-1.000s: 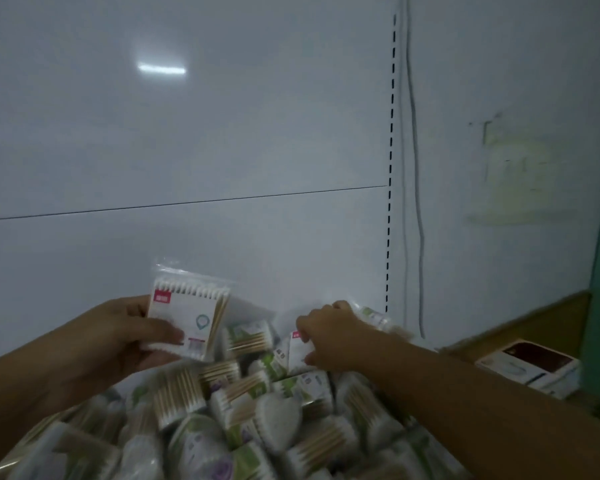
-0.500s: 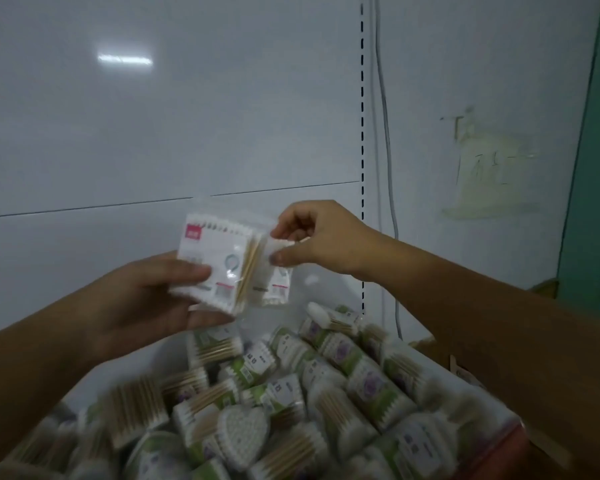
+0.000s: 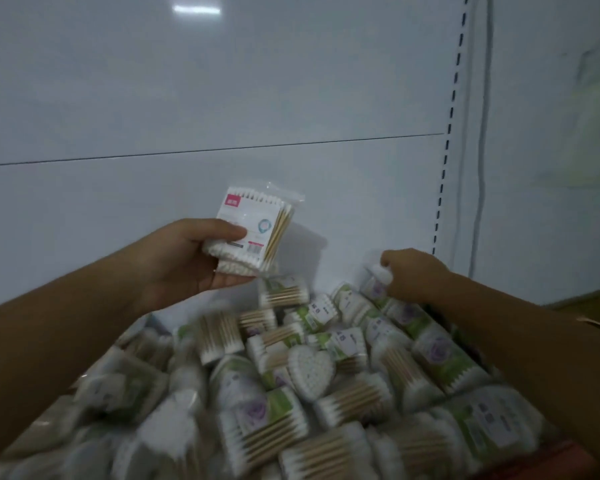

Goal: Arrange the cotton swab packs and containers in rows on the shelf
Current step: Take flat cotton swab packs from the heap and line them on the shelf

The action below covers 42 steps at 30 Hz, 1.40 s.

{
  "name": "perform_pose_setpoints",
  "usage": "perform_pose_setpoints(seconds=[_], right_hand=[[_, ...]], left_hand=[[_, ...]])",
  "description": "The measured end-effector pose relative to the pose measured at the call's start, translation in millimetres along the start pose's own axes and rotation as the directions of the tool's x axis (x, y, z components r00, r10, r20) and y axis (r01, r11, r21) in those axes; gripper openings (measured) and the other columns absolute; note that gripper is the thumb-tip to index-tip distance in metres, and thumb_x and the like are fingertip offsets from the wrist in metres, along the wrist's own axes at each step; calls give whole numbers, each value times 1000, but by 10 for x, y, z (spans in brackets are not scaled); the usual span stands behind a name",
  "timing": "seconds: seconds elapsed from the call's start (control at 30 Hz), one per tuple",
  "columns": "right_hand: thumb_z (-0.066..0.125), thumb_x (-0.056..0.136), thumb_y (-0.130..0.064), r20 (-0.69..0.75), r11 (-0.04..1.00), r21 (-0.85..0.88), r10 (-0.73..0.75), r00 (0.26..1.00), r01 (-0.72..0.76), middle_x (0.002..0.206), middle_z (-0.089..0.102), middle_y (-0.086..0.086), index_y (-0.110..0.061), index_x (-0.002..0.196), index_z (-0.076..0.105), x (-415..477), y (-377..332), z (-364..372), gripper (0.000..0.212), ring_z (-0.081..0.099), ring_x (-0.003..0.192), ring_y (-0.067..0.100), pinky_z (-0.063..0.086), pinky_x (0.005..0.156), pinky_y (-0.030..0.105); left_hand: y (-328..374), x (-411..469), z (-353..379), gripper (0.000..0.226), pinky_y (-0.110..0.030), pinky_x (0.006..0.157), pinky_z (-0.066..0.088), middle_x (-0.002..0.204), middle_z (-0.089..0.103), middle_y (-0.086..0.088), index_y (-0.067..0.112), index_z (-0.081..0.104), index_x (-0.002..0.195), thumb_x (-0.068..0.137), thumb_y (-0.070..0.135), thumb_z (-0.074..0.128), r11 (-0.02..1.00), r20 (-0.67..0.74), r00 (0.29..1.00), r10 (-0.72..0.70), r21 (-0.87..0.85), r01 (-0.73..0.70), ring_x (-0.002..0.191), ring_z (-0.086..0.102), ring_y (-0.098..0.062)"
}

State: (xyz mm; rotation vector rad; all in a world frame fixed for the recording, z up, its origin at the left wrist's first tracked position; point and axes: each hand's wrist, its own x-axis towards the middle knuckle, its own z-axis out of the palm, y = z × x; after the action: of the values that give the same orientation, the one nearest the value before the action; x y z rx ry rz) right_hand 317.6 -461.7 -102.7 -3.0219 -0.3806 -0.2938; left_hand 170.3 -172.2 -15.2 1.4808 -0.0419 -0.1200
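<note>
The left hand [image 3: 184, 261] holds a small stack of flat swab packs [image 3: 253, 230] up and to the left of the heart-shaped container [image 3: 310, 372]. Its grip is clenched on them, thumb over the front label and fingers underneath. The front pack is a clear bag with a white card, a pink-red tag at its top corner and a round blue mark. Rows of white cotton tips show at top and bottom, and tan wooden sticks show along the right side.

The right hand [image 3: 413, 275] is up and to the right of the heart, at the far edge of the heap of swab packs [image 3: 291, 427]. Its grip is curled round the white end of a far pack [image 3: 378, 282] with a purple and green label. The heap surrounds the heart on all sides; its near packs are blurred.

Beyond the heart rises the bare white back panel [image 3: 222, 98], crossed by one thin seam. The slotted upright [image 3: 447, 150] and a hanging cable [image 3: 482, 168] bound it on the right.
</note>
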Motion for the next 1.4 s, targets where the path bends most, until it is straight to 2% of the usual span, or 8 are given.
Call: perform_pose_setpoints(seconds=[0.1,0.2,0.43,0.6,0.9,1.03,1.23,1.4], right_hand=[[61,86,-32,-198,999,-44,21,980,-30,107,62,3,-19,114,61,4,-120,-172,31,52,84,19,37,70,25],[71,80,-22,-287,954,265,-58,956,138,106,67,3,-20,109,66,-152,-418,-633,30,56,83,16,37,69,25],[69,76,10,-559,368,606,-434,706,706,109,63,-19,-31,81,64,-988,-1992,-1377,42,59,102,-6,48,83,10],[52,76,28,-524,40,663,-689,501,748,110,61,-10,-27,68,62,-1542,-3663,-1308,57,57,113,6,52,88,25],[43,74,27,-269,-27,761,-922,278,648,110,64,-17,-31,55,64,-2305,-6195,-1095,64,57,110,2,46,81,14],[48,80,20,-204,-19,734,-960,194,679,109,65,-18,-33,52,63,-2617,-6960,-1009,62,58,100,-7,42,78,9],[45,99,-10,-290,-41,804,-898,330,593,112,64,-17,-39,99,61,-2847,-7973,-816,33,62,94,3,51,80,21],[73,80,-35,-241,-7,736,-937,252,677,96,67,-12,-41,101,58,-2938,-8865,-542,26,65,80,5,54,70,21]], left_hand=[[26,-234,-225,31,-33,72,60,91,74,-10,6,68,96,67,14,61,999,-76,997,34,15,-33,75,72,-19],[74,-508,-489,35,-30,72,59,90,73,-7,9,66,100,66,18,62,997,-149,986,75,26,-72,75,71,-16],[43,-1365,-1121,8,-32,64,58,70,69,-10,6,68,78,82,13,69,964,-510,849,138,265,3,58,65,-20],[-96,-2510,-1871,21,-28,61,58,85,73,-11,7,74,92,89,23,62,975,-538,831,139,219,-22,68,68,-18],[-608,-4600,-3111,51,-29,75,56,108,73,-5,33,75,103,76,69,52,990,-673,731,116,18,-140,94,71,-19],[-805,-5101,-3471,61,-31,67,57,104,72,-19,11,72,109,69,56,63,978,-714,697,66,-94,-188,91,72,-32],[-1035,-5500,-4151,35,-35,75,57,93,74,-16,9,64,114,90,34,59,949,-884,463,68,-85,-303,82,73,-30],[-1090,-5815,-4915,37,-31,61,58,88,76,-6,19,67,101,70,38,72,915,-951,285,125,-1,-403,77,74,-23]])
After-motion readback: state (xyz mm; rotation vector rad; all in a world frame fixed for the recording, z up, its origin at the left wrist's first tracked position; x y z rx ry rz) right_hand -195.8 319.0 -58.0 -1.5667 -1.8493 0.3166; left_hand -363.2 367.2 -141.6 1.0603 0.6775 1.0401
